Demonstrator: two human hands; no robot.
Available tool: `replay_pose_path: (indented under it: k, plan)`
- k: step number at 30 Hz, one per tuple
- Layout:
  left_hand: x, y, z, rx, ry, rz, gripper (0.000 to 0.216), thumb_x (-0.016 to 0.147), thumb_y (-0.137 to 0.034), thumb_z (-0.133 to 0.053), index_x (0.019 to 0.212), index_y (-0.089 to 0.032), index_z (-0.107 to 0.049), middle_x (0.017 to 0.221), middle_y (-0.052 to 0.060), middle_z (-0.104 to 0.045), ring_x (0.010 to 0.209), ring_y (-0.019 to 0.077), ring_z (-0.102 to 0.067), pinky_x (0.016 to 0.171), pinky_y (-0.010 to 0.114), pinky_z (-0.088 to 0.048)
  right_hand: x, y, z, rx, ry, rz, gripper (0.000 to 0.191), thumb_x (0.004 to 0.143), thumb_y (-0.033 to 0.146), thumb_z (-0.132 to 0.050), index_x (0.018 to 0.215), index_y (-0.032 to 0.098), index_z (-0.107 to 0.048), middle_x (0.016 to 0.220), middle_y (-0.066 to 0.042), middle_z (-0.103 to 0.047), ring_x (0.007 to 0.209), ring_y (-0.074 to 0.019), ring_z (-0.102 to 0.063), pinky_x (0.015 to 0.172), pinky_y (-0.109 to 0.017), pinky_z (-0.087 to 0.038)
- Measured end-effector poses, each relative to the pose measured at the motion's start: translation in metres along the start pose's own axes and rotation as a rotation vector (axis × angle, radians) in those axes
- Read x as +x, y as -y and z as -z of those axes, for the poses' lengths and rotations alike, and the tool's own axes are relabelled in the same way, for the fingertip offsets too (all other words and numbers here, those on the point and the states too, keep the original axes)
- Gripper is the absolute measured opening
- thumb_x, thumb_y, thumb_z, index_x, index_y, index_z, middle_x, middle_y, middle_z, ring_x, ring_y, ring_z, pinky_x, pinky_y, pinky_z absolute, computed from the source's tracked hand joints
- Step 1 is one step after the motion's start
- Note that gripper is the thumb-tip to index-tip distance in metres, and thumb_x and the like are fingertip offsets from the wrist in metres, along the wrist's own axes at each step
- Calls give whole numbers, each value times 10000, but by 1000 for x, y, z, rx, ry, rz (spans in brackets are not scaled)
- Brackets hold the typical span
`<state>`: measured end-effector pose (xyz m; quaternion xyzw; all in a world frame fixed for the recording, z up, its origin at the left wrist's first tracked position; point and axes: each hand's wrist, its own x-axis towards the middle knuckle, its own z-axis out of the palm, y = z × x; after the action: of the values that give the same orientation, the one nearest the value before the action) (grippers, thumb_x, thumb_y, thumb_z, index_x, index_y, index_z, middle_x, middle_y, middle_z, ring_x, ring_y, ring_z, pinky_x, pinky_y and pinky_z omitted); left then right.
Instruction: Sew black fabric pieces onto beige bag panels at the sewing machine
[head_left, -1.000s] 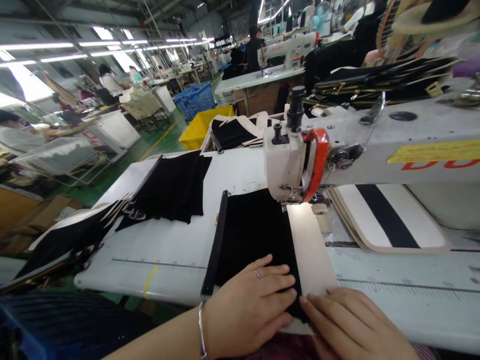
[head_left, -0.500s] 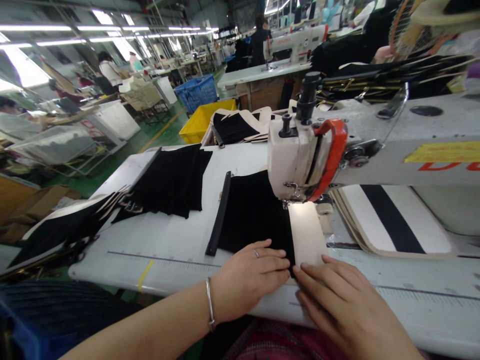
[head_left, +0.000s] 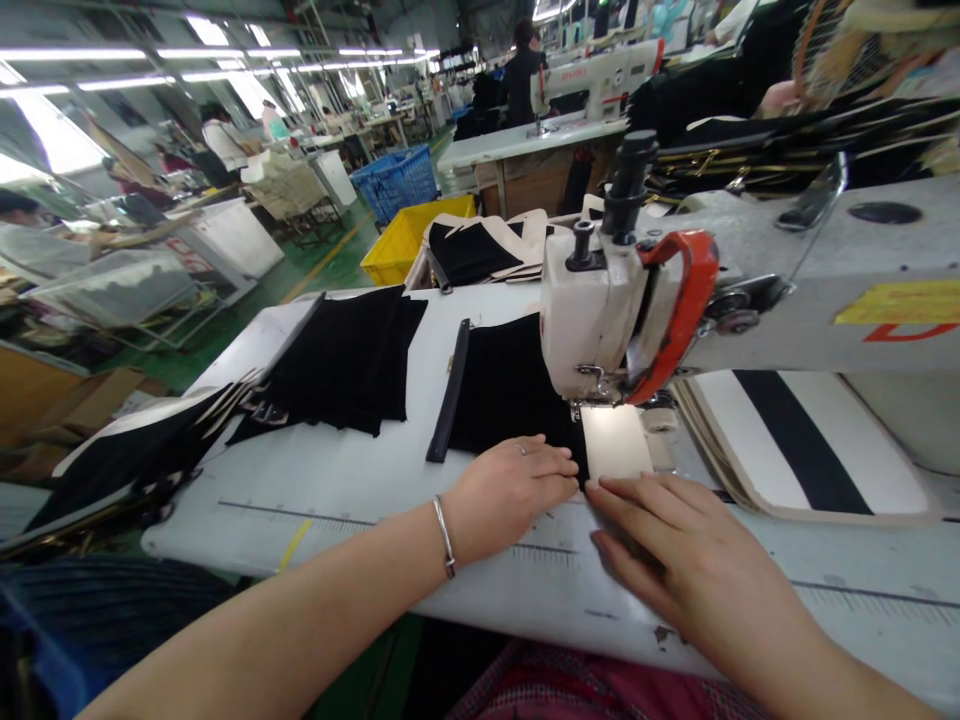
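Note:
A black fabric panel (head_left: 502,385) with a black strip along its left edge lies under the head of a white sewing machine (head_left: 600,310) with a red guard. A cream panel (head_left: 615,440) joins it on the right, just below the needle. My left hand (head_left: 510,490) lies flat on the near edge of the black panel, fingers stretched out, a ring and a bracelet showing. My right hand (head_left: 675,550) presses flat on the near end of the cream panel, fingertips meeting the left hand's.
A pile of black pieces (head_left: 341,360) lies left on the white table (head_left: 337,480); more black-and-cream pieces (head_left: 127,450) hang off its left end. A cream-and-black striped panel (head_left: 802,440) sits under the machine arm. Yellow bin (head_left: 412,235) and blue crate (head_left: 394,185) stand behind; other workers sit beyond.
The black and cream panels have slid away from me under the machine head. Both hands have followed them forward, staying flat on the near ends.

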<state>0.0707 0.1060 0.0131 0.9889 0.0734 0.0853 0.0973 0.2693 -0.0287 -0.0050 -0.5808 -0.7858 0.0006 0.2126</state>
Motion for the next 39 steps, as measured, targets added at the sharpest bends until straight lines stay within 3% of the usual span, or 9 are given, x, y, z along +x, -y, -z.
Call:
replay_pose_path:
  k: [21,30,39]
  plan:
    - [42,47,-2,59,-144,94,197,883,-61,-548,987,-164,-680,1096,45,-689,1077,170,-624,984,304,-500,43,-33,-5,-125,138,-84,452,936,417,-450,1324,208,-549,1270,-73,-592,1098,-292,-545,924,-490,-454]
    - [44,52,-7,77,-179,152,192,895,-92,-561,994,-188,-695,1070,24,-697,1015,182,-643,935,308,-516,47,-33,-9,-142,132,-118,482,941,433,-420,1340,187,-531,1267,-84,-606,1123,-291,-544,960,-492,-439]
    - [44,54,-7,63,-168,166,187,895,-97,-556,985,-181,-697,1075,31,-694,1013,184,-640,932,301,-516,47,-31,-11,-179,84,-112,447,935,421,-441,1305,198,-557,1291,-58,-593,1080,-294,-557,900,-478,-455]
